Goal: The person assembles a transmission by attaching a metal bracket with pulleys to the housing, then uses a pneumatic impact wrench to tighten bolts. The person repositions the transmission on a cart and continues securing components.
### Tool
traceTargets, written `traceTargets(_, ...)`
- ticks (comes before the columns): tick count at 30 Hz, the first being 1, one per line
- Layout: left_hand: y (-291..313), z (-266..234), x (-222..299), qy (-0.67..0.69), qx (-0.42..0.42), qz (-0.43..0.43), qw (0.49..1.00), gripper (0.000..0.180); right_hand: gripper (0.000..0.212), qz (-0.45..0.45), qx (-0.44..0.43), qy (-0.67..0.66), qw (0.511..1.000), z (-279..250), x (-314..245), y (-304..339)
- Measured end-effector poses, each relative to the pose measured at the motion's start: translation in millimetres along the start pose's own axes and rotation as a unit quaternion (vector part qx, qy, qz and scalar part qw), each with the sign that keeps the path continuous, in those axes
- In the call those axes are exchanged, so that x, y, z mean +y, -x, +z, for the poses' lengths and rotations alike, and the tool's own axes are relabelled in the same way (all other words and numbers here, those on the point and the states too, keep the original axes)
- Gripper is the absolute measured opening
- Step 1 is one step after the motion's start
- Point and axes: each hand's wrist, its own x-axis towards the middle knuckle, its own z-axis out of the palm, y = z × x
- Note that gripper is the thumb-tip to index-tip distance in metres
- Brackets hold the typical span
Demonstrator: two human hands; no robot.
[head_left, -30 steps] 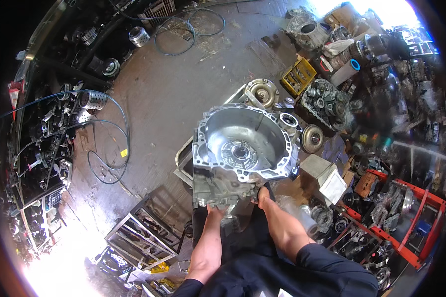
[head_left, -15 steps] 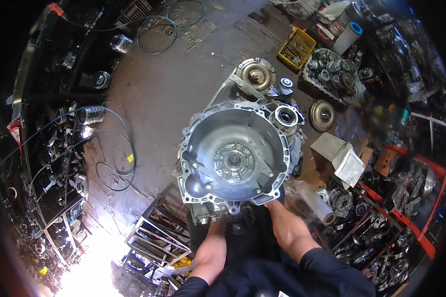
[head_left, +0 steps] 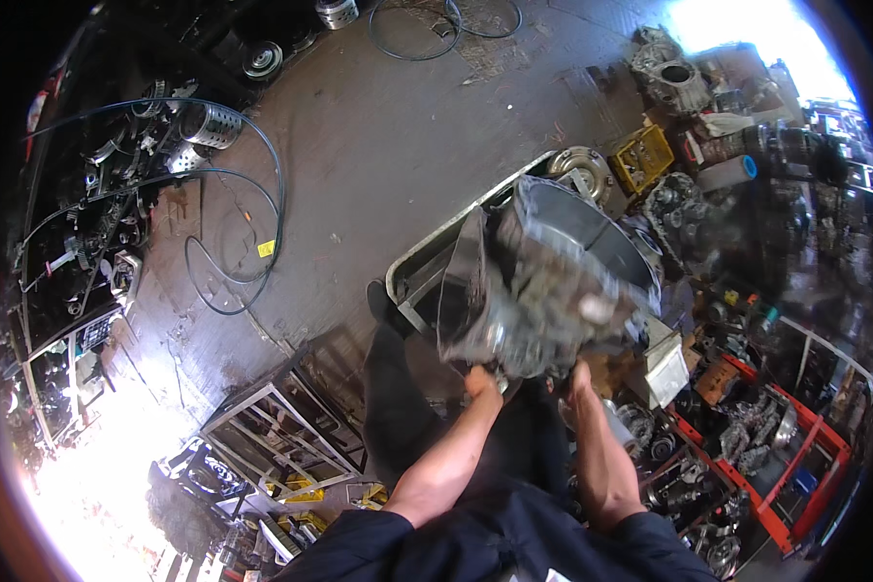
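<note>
A large grey metal gearbox housing (head_left: pixel 538 301) tilts over a metal-rimmed tray (head_left: pixel 427 252) in front of me, slightly blurred by motion. Its wide bell-shaped mouth points away and to the right, while its rough underside faces me. At the housing's near left edge, my left hand (head_left: pixel 482 381) is closed on it. My right hand (head_left: pixel 579 378) grips the near right side, its fingers partly hidden against the metal. Just beyond the housing lies a round torque converter (head_left: pixel 584 169).
A yellow bin (head_left: pixel 642 160) holds small parts at the far right. Looped dark cable (head_left: pixel 279 194) lies on the floor at left. Near my left leg stands a metal-framed rack (head_left: pixel 281 427). A white box (head_left: pixel 662 369), a red frame (head_left: pixel 781 509) and heaped parts crowd the right.
The housing has tipped from its mouth facing up to leaning away and rightward, exposing its near side. Both hands have come into fuller sight. The whole view has shifted and turned.
</note>
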Motion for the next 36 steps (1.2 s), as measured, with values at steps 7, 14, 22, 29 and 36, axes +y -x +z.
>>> traceTargets(7,25,7,70,-0.465,0.023,0.26,0.846,0.028,0.051,0.084,0.074,0.024,0.993,57,-68,41)
traceTargets(14,14,-11,50,-0.015,-0.013,0.05,0.999,0.042,0.056,0.071,0.055,0.029,0.995,54,-47,21)
traceTargets(22,56,4,-29,0.254,-0.28,-0.194,0.905,0.072,0.048,-0.001,0.078,0.3,0.951,36,-19,-23)
traceTargets(29,72,50,-37,0.295,-0.256,-0.193,0.9,0.058,0.043,-0.052,0.059,0.487,0.87,39,-22,-27)
traceTargets(36,22,49,-58,-0.344,-0.363,0.421,0.757,0.055,0.055,-0.08,0.018,0.474,0.877,47,-38,4)
